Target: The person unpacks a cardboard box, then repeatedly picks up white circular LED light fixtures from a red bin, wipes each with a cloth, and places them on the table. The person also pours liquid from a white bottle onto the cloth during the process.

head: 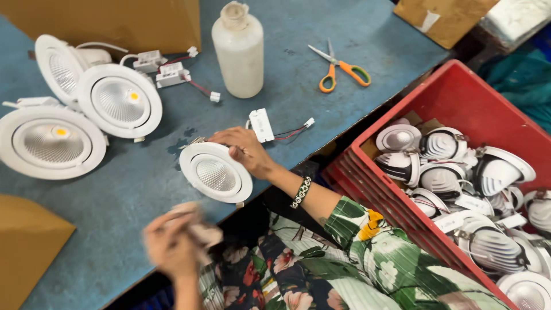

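Fingers of the right hand (244, 150) curl over the far rim of a white round downlight (216, 173), pinning it face-up on the blue table (321, 109) near its front edge; the grip looks meant to keep the fixture from sliding while the other hand works. Just beyond that hand's knuckles lies the lamp's small white driver box (262, 125), its red and black leads trailing away to the right, so the wiring stays clear of the reflector. The left hand (172, 244) hangs nearer the body, below and to the left of the lamp, blurred by motion; it seems closed around a crumpled pale cloth (201, 229), though the blur keeps me from telling how firmly.

Farther out, beyond the right hand, a cloudy white plastic bottle (238, 49) stands upright, within easy reach. Past it to the right rest orange-handled scissors (340, 68). Well off to the left of both hands, three finished-looking downlights (80, 115) sit face-up in a cluster, their connectors bunched behind them. To the right of the right forearm, off the table's edge, a red crate (459, 97) holds many more lamps piled mostly face-down.
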